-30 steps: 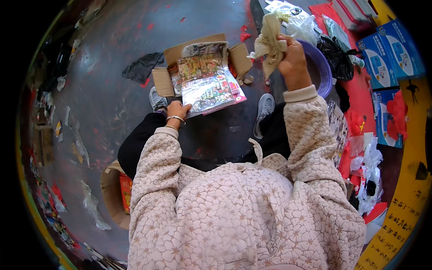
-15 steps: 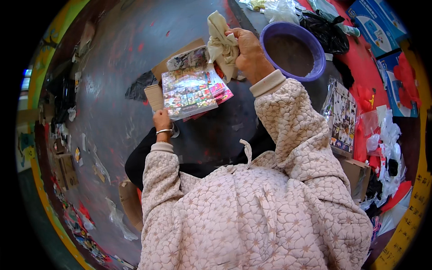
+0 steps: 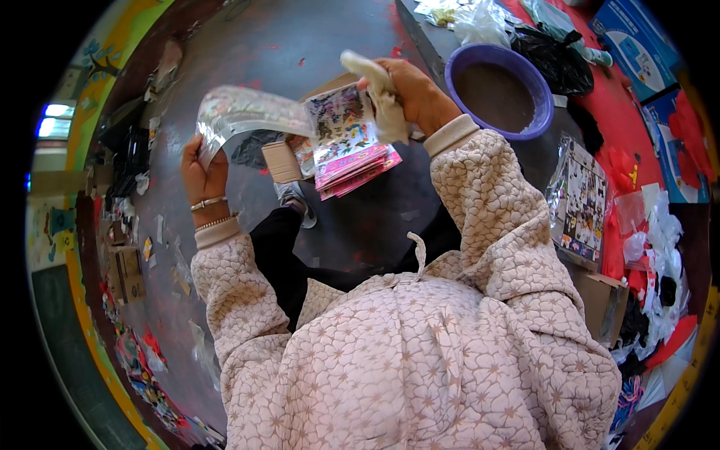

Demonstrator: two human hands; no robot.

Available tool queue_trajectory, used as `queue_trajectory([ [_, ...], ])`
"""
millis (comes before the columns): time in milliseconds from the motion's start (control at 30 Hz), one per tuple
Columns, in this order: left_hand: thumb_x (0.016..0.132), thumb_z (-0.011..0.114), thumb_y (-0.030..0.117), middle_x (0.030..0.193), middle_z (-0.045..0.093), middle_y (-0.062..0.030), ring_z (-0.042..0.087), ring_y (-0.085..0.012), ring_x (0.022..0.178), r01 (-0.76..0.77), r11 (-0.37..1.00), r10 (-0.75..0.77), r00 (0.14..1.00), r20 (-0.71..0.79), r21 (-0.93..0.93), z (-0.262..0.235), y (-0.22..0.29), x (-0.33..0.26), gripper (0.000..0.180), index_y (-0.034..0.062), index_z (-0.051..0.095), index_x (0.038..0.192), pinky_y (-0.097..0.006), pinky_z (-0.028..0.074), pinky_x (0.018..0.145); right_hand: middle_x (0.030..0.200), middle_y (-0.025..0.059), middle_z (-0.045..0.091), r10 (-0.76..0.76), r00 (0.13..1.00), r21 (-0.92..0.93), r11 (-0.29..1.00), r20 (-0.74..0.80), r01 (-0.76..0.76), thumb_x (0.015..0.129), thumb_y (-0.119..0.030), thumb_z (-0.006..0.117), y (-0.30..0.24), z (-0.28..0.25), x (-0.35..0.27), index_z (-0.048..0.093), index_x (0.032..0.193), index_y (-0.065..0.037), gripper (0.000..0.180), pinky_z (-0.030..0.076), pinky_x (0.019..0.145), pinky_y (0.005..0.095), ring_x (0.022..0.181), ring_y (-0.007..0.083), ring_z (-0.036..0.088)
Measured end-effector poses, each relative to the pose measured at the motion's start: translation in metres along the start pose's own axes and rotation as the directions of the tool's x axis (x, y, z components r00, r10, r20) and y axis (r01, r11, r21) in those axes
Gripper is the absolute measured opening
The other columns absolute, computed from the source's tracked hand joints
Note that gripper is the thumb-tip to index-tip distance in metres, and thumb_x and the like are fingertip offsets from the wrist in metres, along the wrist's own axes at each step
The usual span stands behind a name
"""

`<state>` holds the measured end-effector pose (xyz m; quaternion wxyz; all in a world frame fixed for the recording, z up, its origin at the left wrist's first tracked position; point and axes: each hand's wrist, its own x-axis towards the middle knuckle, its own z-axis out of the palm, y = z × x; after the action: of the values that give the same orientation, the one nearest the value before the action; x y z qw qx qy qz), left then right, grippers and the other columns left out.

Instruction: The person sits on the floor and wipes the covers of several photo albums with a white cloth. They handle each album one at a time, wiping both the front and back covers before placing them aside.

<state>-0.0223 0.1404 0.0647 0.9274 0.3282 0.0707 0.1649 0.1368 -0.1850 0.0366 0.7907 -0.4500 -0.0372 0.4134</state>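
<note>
Between your feet side of the floor and the purple basin sits an open cardboard box [image 3: 283,163], its flaps folded outward, with a stack of pink-edged printed packs [image 3: 358,165] over it; the top one carries small coloured pictures. Your left hand [image 3: 205,178] pinches the near end of a glossy clear-and-printed sheet [image 3: 251,111], raised and arched, its far end reaching the left edge of the stack; whether it is joined there, you cannot tell from this view. Your right hand [image 3: 420,94] is closed around a bunched pale cloth [image 3: 388,112], just beside the stack's right edge.

Near that hand stands the purple basin [image 3: 541,94], round, holding something dull grey-brown that looks like murky liquid. Beyond it lies a knotted black plastic bag [image 3: 553,60], its contents hidden. At your right another cardboard box [image 3: 600,300] sits below a clear-wrapped printed pack [image 3: 581,199] covered in small pictures.

As for labels, the blue boxes [image 3: 634,49] at upper right bear pale printed panels, and the yellow edging [image 3: 702,360] at lower right carries dark marks like writing, too small to read here
</note>
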Motion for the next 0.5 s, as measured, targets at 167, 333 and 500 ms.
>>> queue_trajectory([
  [167,0.073,0.052,0.003,0.095,0.060,-0.0147,0.058,-0.0232,0.090,-0.084,0.991,0.062,0.979,0.194,0.108,0.074,0.008,-0.035,0.025,-0.0048,0.054,0.097,-0.036,0.047,0.082,0.070,0.0092,0.062,0.191,0.951,-0.189,0.971,0.243,-0.146,0.086,-0.051,0.041,0.023,0.017,-0.004,0.057,0.092,-0.003,0.051,0.044,0.042,0.0218,0.050,0.0110,0.056],
  [333,0.073,0.054,0.002,0.094,0.060,-0.0126,0.059,-0.0203,0.085,-0.023,0.878,-0.044,0.991,0.128,0.478,0.081,-0.008,-0.039,0.032,-0.0041,0.052,0.105,-0.031,0.048,0.079,0.085,0.0106,0.061,-0.130,0.944,0.336,0.941,0.303,0.022,0.080,-0.052,0.051,0.025,0.011,-0.007,0.053,0.098,-0.004,0.052,0.050,0.055,0.0293,0.065,0.0148,0.060],
  [500,0.081,0.056,0.012,0.101,0.058,-0.0138,0.058,-0.0199,0.089,0.102,0.801,-0.198,0.975,0.099,0.590,0.015,-0.015,-0.007,0.034,-0.0042,0.048,0.110,-0.028,0.046,0.080,0.075,0.0096,0.062,-0.052,0.984,0.132,0.991,0.170,0.030,0.079,-0.026,0.060,0.005,0.013,-0.013,0.059,0.086,-0.001,0.026,0.051,0.051,0.0292,0.058,0.0178,0.061],
])
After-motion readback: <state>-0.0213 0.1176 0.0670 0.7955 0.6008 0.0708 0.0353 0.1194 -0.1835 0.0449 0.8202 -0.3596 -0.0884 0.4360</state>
